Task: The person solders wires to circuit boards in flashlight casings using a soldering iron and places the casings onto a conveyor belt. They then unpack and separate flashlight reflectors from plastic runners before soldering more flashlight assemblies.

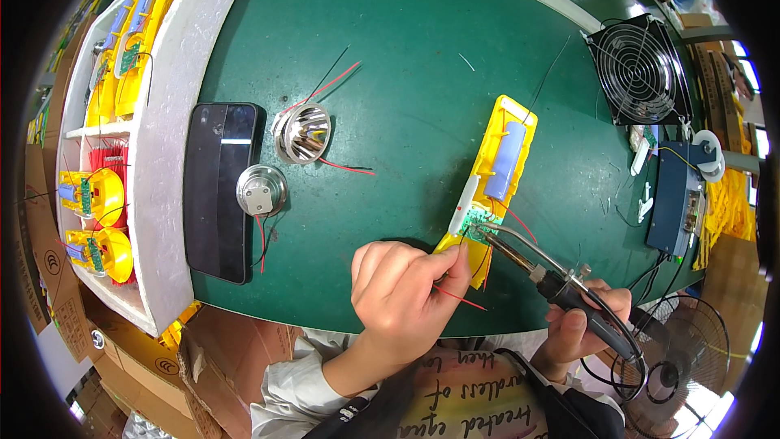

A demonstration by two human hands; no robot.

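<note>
Clearly, the left hand (410,289) is the one at risk here: its fingers are closed together at the lower end of a yellow housing (490,151), though I can't tell whether they pinch the casing or a wire. The housing lies on the right half of the green table (390,41), with a blue cell (506,160) along it and a green circuit board (481,221) below. The right hand (578,325) has its fingers wrapped round a soldering iron (581,306), its tip at the board; contact is hard to judge. A small slip could burn those nearby fingertips or melt the plastic. If the housing shifts, a joint could smear, and a loose red wire (520,222) beside the tip could get scorched.
</note>
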